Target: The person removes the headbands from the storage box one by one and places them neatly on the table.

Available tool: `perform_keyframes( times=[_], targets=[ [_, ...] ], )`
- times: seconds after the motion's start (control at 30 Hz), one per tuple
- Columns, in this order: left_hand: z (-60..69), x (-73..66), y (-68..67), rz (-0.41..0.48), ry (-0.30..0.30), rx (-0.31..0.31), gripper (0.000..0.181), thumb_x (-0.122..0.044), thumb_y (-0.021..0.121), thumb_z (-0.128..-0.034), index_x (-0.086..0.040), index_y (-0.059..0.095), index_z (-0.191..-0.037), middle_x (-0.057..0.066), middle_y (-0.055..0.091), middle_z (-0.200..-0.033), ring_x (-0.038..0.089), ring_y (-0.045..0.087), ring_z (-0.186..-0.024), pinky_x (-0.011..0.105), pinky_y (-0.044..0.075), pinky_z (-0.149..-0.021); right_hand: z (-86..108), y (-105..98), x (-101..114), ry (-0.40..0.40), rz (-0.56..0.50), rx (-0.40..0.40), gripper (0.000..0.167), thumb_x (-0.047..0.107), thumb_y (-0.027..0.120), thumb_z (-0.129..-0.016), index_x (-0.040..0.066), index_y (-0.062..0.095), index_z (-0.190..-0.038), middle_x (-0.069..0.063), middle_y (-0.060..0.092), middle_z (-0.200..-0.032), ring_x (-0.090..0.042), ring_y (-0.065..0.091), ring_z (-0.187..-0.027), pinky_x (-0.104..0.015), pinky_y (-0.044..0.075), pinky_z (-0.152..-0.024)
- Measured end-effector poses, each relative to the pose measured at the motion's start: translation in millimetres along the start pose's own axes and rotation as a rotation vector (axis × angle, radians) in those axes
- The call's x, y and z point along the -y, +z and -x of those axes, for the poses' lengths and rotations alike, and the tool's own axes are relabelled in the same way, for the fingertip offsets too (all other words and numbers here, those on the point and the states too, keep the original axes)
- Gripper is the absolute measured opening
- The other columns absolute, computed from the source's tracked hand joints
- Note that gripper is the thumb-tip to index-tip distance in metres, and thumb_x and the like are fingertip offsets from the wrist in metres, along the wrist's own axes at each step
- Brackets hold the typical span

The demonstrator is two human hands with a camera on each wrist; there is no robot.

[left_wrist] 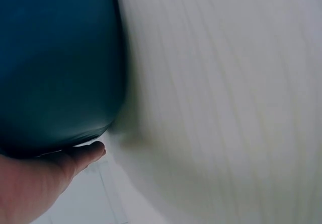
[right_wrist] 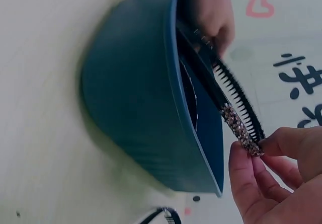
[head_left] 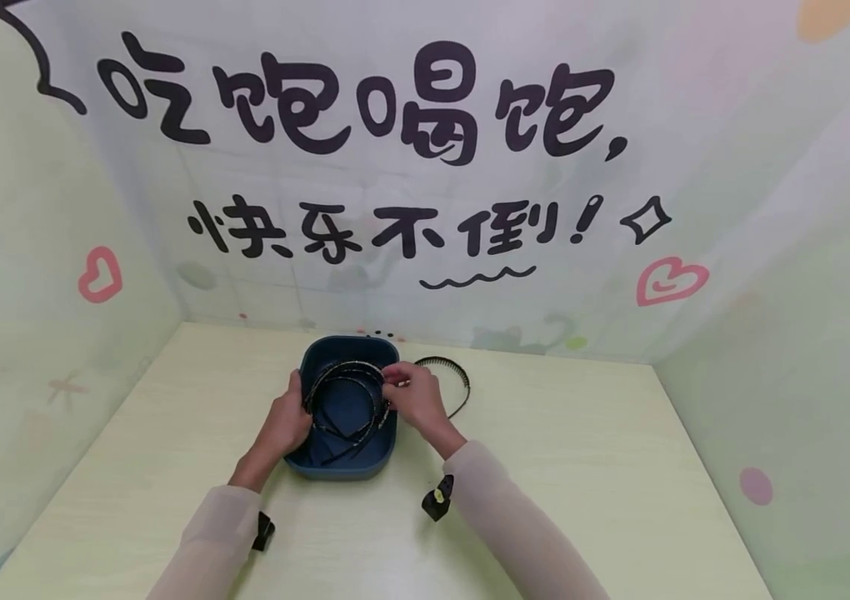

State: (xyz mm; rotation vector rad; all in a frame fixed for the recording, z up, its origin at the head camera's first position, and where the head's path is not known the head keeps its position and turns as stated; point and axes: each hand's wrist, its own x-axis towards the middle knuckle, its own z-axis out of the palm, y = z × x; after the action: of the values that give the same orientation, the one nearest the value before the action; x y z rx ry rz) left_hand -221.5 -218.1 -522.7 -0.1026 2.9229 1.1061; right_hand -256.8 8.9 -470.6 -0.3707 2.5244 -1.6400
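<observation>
A dark blue bin (head_left: 342, 472) rests on the table with several headbands inside. My left hand (head_left: 290, 419) grips the bin's left side; in the left wrist view a finger (left_wrist: 85, 155) lies along the outer wall. With thumb and fingertips my right hand (head_left: 417, 396) pinches a black toothed headband (right_wrist: 236, 121) covered in sparkling stones, held at the level of the bin's rim. Its far end lies close to the left hand, and I cannot tell whether they touch. Other thin dark headbands (head_left: 353, 433) lie lower in the bin, partly overlapping.
Another black toothed headband (head_left: 467, 385) lies on the pale table (head_left: 545, 467) just right of the bin, partly behind the right hand. A printed cloth backdrop (head_left: 395, 308) encloses the table at the back and both sides.
</observation>
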Motion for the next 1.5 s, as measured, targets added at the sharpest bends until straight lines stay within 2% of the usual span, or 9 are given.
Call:
perform_keyframes(
  times=[0.13,0.27,0.43,0.6,0.77,1.0,1.17,1.33,1.5],
  targets=[
    [0.3,2.2,-0.5,-0.009,0.005,-0.003,0.074,0.006,0.043,-0.0893,0.015,0.004,-0.152,0.038,0.062,-0.100,0.048,0.062,-0.097,0.052,0.049,-0.082,-7.0,-17.3,-3.3,0.058,-0.058,-0.019,0.023,0.002,0.063,-0.092,0.000,0.072,-0.112,-0.014,0.071,-0.099,-0.029,0.071,-0.081,-0.032,0.057,-0.068],
    [0.9,2.2,-3.6,-0.005,-0.003,-0.003,0.075,0.005,0.043,-0.0897,0.014,0.004,-0.153,0.039,0.062,-0.101,0.048,0.062,-0.097,0.052,0.049,-0.082,-15.9,-36.5,-10.9,0.135,-0.176,0.001,0.020,0.005,0.063,-0.095,0.000,0.072,-0.112,-0.016,0.071,-0.104,-0.022,0.068,-0.082,-0.035,0.058,-0.076],
    [-0.4,2.6,-5.5,-0.001,-0.001,0.011,0.075,0.005,0.042,-0.0902,0.014,0.002,-0.153,0.029,0.063,-0.083,0.044,0.064,-0.086,0.048,0.048,-0.077,-23.5,-61.9,-29.8,0.203,-0.259,-0.021,0.020,0.007,0.063,-0.096,-0.001,0.070,-0.113,-0.018,0.071,-0.107,-0.013,0.065,-0.078,-0.044,0.056,-0.085],
    [-1.3,2.6,-4.7,0.003,-0.012,0.028,0.076,0.005,0.042,-0.0910,0.012,0.001,-0.154,0.018,0.057,-0.067,0.035,0.062,-0.072,0.043,0.045,-0.070,-26.4,-86.8,-47.7,0.259,-0.272,-0.089,0.022,0.008,0.064,-0.095,-0.001,0.069,-0.114,-0.015,0.071,-0.105,-0.025,0.067,-0.089,-0.047,0.054,-0.088],
    [0.2,1.8,-4.6,0.010,-0.017,0.021,0.075,0.004,0.042,-0.0918,0.012,0.001,-0.154,0.019,0.057,-0.069,0.037,0.063,-0.075,0.044,0.046,-0.072,-27.9,-110.2,-67.6,0.322,-0.280,-0.139,0.024,0.008,0.063,-0.096,-0.002,0.068,-0.117,-0.018,0.069,-0.110,-0.034,0.065,-0.101,-0.040,0.056,-0.082],
    [0.6,0.1,-4.1,0.020,-0.006,0.011,0.072,0.004,0.040,-0.0932,0.012,0.001,-0.154,0.014,0.052,-0.063,0.030,0.059,-0.065,0.042,0.044,-0.069,-29.8,-140.1,-92.8,0.394,-0.329,-0.265,0.023,0.006,0.061,-0.096,-0.005,0.066,-0.116,-0.021,0.069,-0.110,-0.021,0.064,-0.088,-0.026,0.054,-0.068],
    [2.0,-1.3,-2.6,0.021,-0.011,0.008,0.073,0.004,0.041,-0.0928,0.012,0.001,-0.154,0.015,0.053,-0.065,0.033,0.061,-0.070,0.044,0.045,-0.072,-27.4,-156.0,-106.4,0.436,-0.324,-0.326,0.023,0.007,0.059,-0.097,-0.006,0.065,-0.115,-0.021,0.069,-0.111,-0.020,0.063,-0.088,-0.026,0.054,-0.069],
    [2.4,-2.1,-2.0,0.020,-0.018,0.014,0.075,0.005,0.042,-0.0914,0.012,0.001,-0.154,0.013,0.052,-0.064,0.027,0.057,-0.064,0.041,0.043,-0.068,-22.7,-168.7,-117.9,0.469,-0.314,-0.364,0.025,0.008,0.059,-0.097,-0.006,0.064,-0.117,-0.018,0.069,-0.109,-0.019,0.062,-0.086,-0.027,0.054,-0.071],
    [0.9,-1.6,-0.2,0.018,-0.018,0.018,0.075,0.006,0.041,-0.0914,0.012,0.001,-0.154,0.016,0.055,-0.067,0.034,0.062,-0.072,0.044,0.045,-0.072,-18.0,-181.0,-129.8,0.494,-0.313,-0.393,0.026,0.006,0.059,-0.096,-0.007,0.063,-0.118,-0.015,0.068,-0.102,-0.016,0.060,-0.080,-0.026,0.053,-0.067]
  ],
)
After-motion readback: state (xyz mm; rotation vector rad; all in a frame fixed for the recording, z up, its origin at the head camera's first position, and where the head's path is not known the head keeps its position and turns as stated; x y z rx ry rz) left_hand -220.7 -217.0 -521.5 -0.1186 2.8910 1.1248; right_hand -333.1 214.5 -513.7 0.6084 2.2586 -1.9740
